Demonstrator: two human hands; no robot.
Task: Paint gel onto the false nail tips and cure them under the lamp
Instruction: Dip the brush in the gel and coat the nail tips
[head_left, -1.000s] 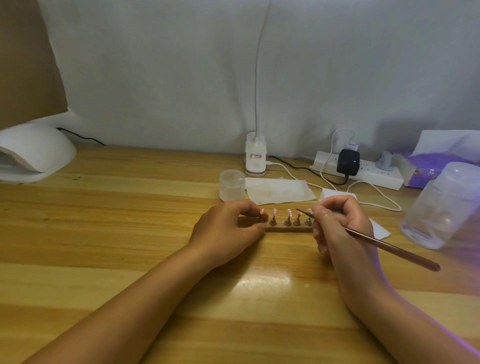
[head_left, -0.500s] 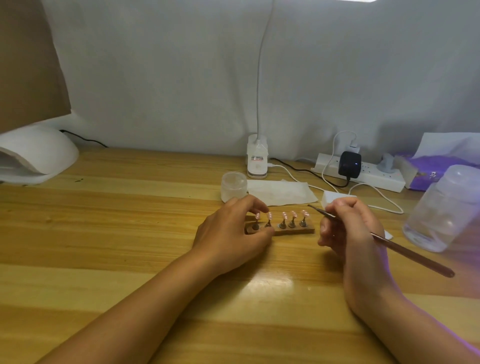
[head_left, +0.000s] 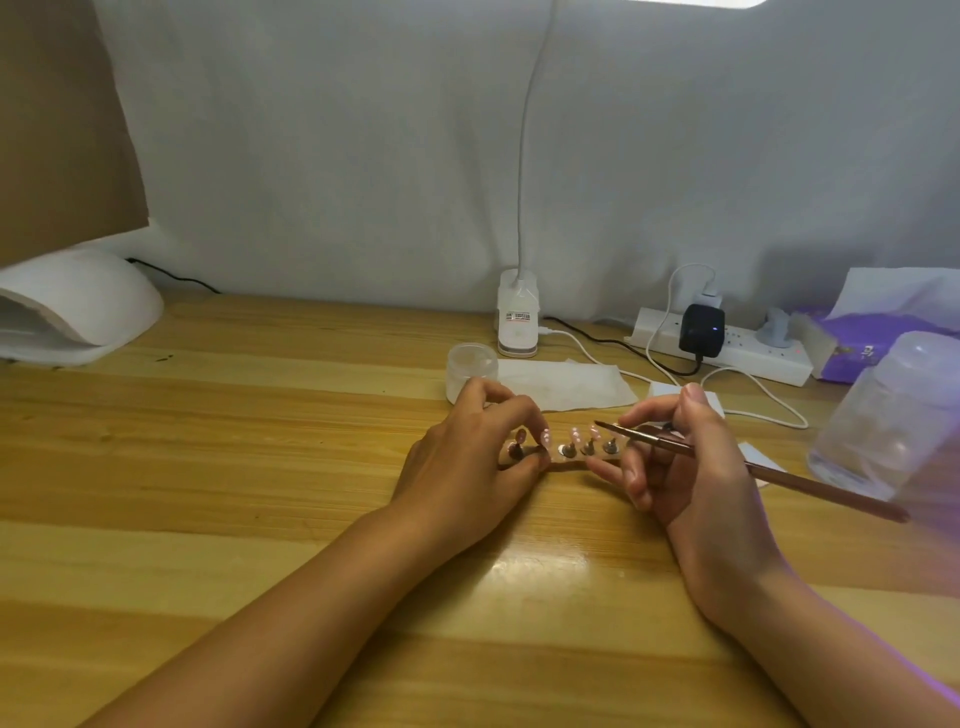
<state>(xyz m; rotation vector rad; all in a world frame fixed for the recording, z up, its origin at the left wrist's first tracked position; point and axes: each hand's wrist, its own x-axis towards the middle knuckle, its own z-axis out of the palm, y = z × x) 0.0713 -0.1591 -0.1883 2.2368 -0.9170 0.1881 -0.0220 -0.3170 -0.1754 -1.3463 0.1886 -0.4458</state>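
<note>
Both hands are busy at the middle of the wooden counter (head_left: 218, 467), each at one end of a narrow brown holder strip (head_left: 569, 464) that lies flat across it. On the strip stands a row of small metal pegs, each topped with a pink false nail tip (head_left: 574, 434). The left hand (head_left: 467, 462) has its fingers curled over the strip's left end, and the thumb pinches it from the near side, so the pegs there are partly hidden. The right hand (head_left: 693, 467) grips a slim copper-coloured gel brush (head_left: 810, 480) between thumb and forefinger. The brush's fine point aims left, just above the right-hand nail tips, and its handle slants out to the right. The lower fingers of that hand reach toward the strip's right end; whether they touch it cannot be told.

Just behind the strip lie a small frosted jar (head_left: 471, 368) and a creased white wipe (head_left: 566, 383). Farther back stand the clip base of a desk lamp (head_left: 518, 325) and a white power strip (head_left: 753, 358) with a black adapter (head_left: 701, 330) plugged in. A clear plastic bottle (head_left: 893, 421) stands at the right, near the brush handle, with a purple pack (head_left: 867, 351) beyond it. The white curing lamp (head_left: 78, 306) sits well apart at the far left edge.
</note>
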